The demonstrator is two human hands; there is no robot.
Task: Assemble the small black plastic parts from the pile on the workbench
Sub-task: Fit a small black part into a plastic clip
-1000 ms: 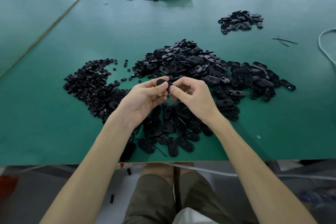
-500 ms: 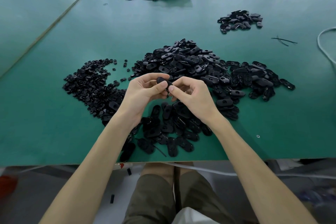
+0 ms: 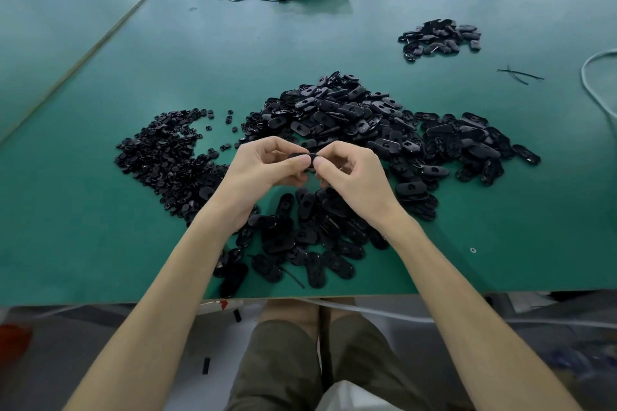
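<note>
Head view — hands pinch-tight on black part

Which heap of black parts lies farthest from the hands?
The small far-right heap, set apart; the large middle heap lies by the right hand, the heap of smaller pieces by the left hand.

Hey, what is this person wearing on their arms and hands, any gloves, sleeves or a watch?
Nothing at all. The left hand and right hand are ungloved, with no rings that show. Both forearms are bare down to the frame's bottom edge, so no sleeves, watch or wristband are in view. The only clothing visible is a pair of olive-brown shorts.
</note>
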